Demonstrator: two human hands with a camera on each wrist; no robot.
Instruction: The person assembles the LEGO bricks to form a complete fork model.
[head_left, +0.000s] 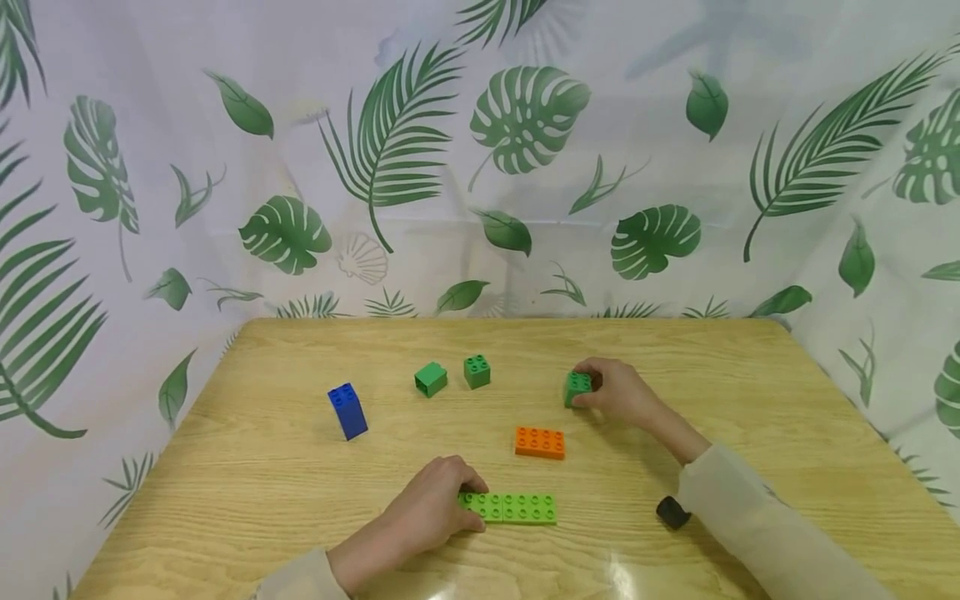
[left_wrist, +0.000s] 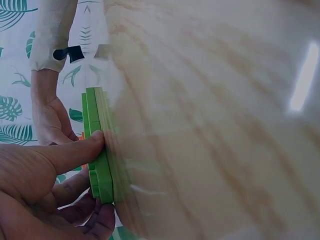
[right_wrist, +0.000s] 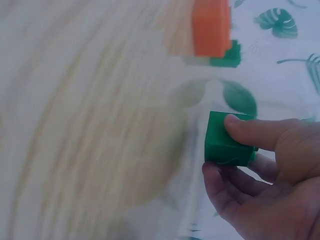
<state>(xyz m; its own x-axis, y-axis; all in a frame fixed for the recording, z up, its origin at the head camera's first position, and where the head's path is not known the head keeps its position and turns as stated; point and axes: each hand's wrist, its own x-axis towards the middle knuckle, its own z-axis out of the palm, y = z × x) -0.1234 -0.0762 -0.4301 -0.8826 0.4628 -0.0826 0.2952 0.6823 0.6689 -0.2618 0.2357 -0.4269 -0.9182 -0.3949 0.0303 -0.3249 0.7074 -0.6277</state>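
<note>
My left hand [head_left: 431,508] grips the left end of a flat strip of light green building bricks [head_left: 529,509], thumb on the near side and fingers on the far side. In the left wrist view the thumb presses the side of the light green bricks [left_wrist: 98,150]. Farther back and to the right, my right hand [head_left: 617,390] pinches a small dark green brick [head_left: 577,389] with studs on top. The right wrist view shows the thumb on one face of this green brick [right_wrist: 225,140] and fingers on the opposite one. An orange brick [head_left: 540,443] lies between the two hands.
Two more green bricks, one tipped on its side [head_left: 431,379] and one upright [head_left: 477,371], stand toward the back. A tall blue brick [head_left: 348,412] is at the left. A small black object [head_left: 672,512] lies by the right sleeve. Leaf-printed cloth [head_left: 532,167] hangs behind the table.
</note>
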